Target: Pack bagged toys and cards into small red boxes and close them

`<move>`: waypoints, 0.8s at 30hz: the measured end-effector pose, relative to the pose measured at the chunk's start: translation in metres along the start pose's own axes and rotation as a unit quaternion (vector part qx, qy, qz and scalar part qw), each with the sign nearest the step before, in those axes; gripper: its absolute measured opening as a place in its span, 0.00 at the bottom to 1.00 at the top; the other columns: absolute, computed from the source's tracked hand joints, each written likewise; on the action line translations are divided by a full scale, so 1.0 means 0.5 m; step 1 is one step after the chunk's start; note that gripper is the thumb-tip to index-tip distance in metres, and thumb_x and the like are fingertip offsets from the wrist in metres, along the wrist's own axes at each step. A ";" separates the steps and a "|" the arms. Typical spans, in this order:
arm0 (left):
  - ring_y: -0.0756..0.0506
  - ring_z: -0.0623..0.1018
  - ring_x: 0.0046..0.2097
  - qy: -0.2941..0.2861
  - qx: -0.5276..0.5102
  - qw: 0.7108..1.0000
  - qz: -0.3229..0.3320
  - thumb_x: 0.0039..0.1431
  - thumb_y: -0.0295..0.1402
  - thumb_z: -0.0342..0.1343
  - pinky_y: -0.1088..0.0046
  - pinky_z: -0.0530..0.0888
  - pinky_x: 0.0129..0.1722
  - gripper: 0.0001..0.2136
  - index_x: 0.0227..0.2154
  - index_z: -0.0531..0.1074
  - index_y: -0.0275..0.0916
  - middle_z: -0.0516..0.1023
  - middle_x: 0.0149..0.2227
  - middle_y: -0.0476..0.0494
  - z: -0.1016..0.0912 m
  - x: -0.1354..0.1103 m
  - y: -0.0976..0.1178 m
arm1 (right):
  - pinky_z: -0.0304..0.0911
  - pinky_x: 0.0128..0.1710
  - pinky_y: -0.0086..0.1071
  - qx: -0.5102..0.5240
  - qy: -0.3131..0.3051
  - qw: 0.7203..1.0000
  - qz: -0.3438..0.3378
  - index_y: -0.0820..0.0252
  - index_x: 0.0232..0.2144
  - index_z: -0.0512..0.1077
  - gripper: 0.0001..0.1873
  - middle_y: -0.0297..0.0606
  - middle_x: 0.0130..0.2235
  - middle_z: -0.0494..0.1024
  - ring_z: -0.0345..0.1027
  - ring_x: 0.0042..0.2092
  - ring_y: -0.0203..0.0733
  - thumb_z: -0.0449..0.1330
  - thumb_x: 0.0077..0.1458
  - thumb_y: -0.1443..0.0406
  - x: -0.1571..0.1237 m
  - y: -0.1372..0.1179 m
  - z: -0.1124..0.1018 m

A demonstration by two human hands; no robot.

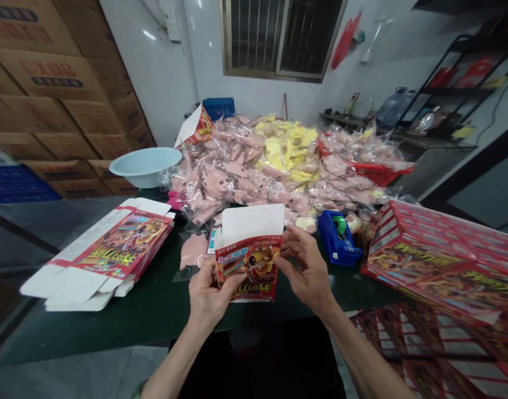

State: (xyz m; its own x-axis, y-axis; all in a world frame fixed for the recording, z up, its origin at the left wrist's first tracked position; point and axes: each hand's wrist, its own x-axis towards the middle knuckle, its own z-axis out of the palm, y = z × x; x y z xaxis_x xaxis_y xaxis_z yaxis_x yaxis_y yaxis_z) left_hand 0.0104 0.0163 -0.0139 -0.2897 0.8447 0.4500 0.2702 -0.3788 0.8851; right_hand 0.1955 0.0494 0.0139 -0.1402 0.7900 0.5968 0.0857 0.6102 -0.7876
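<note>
A red printed carton (254,271) with its white top flap raised is held upright over the front of the green table. My left hand (210,293) grips its left side, thumb across the printed face. At the right edge, my right hand (306,269) has its fingers curled against the carton, the thumb near the printed front. Just behind the left hand lies a pink piece in a clear bag (193,250). Farther back is a large heap of bagged pink pieces (216,183) with bagged yellow ones (285,147) on top.
Flattened cartons (129,244) lie stacked at the left. A blue tape dispenser (339,241) stands right of my hands. Made-up red boxes (441,255) are piled at the right. A light blue basin (146,163) sits behind, with brown cardboard boxes (50,72) stacked at the far left.
</note>
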 end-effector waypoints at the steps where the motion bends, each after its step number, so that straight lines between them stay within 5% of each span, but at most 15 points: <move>1: 0.50 0.77 0.23 0.003 0.019 1.000 0.022 0.44 0.34 0.65 0.78 0.75 0.24 0.15 0.36 0.71 0.36 0.79 0.25 0.51 -0.001 -0.003 -0.005 | 0.69 0.39 0.31 -0.013 -0.027 1.000 -0.007 0.51 0.56 0.55 0.27 0.41 0.46 0.68 0.68 0.44 0.39 0.57 0.55 0.69 0.001 -0.004 -0.005; 11: 0.54 0.70 0.19 0.025 0.107 0.990 0.090 0.43 0.40 0.65 0.80 0.69 0.20 0.17 0.33 0.69 0.37 0.71 0.21 0.55 0.011 0.029 -0.009 | 0.67 0.46 0.34 0.039 -0.157 0.985 0.062 0.51 0.61 0.48 0.30 0.43 0.50 0.65 0.67 0.46 0.39 0.52 0.59 0.64 0.050 0.021 -0.026; 14: 0.49 0.77 0.28 0.001 0.072 0.992 0.106 0.42 0.40 0.66 0.76 0.75 0.27 0.27 0.44 0.66 0.37 0.76 0.30 0.49 0.006 0.025 -0.001 | 0.66 0.47 0.35 0.022 -0.169 0.983 0.065 0.49 0.58 0.53 0.26 0.42 0.54 0.63 0.66 0.48 0.40 0.53 0.58 0.65 0.045 0.008 -0.040; 18: 0.43 0.78 0.44 -0.038 -0.019 0.992 0.115 0.46 0.34 0.65 0.69 0.78 0.39 0.41 0.61 0.48 0.43 0.73 0.50 0.38 0.005 0.032 0.023 | 0.67 0.47 0.35 -0.010 -0.181 0.982 0.048 0.47 0.56 0.56 0.24 0.41 0.53 0.64 0.65 0.49 0.40 0.53 0.58 0.67 0.035 -0.010 -0.055; 24: 0.48 0.78 0.39 0.028 0.068 0.970 0.231 0.50 0.26 0.61 0.74 0.75 0.39 0.16 0.43 0.71 0.40 0.77 0.38 0.46 -0.001 0.042 0.046 | 0.65 0.47 0.34 -0.026 -0.170 0.985 -0.015 0.48 0.54 0.61 0.22 0.39 0.49 0.66 0.64 0.49 0.40 0.54 0.57 0.69 0.022 -0.002 -0.052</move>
State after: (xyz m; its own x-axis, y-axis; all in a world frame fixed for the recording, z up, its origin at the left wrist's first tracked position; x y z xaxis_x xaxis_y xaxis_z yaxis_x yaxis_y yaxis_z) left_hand 0.0099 0.0252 0.0158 -0.1581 0.5736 0.8037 0.5012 -0.6547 0.5658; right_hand 0.2194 0.0591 0.0251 -0.4655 0.7114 0.5266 0.1258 0.6421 -0.7562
